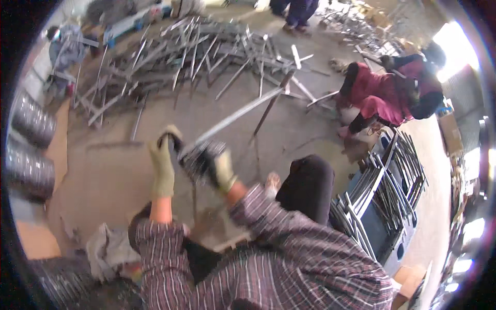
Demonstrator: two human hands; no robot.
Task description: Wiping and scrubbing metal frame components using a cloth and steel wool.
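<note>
A long, pale metal bar (pixel 240 114) slants away from me to the upper right. My right hand (pixel 206 163), in a black and yellow-green work glove, is closed round its near part and smeared by motion. Just left of it is my left hand (pixel 166 152), in a matching glove with the fingers curled in near the bar's end. What those fingers hold is hidden. The bar's far end meets a dark, thin post (pixel 272 106) that leans over the floor; whether it rests there I cannot tell.
A tangled heap of metal bars (pixel 191 57) lies ahead. At right, a dark blue rack (pixel 380 232) carries many thin bars, and a person in red and dark clothes (pixel 382 93) crouches beyond. Shiny wrapped rolls (pixel 31 147) stand at left; a grey cloth (pixel 109 250) lies at lower left.
</note>
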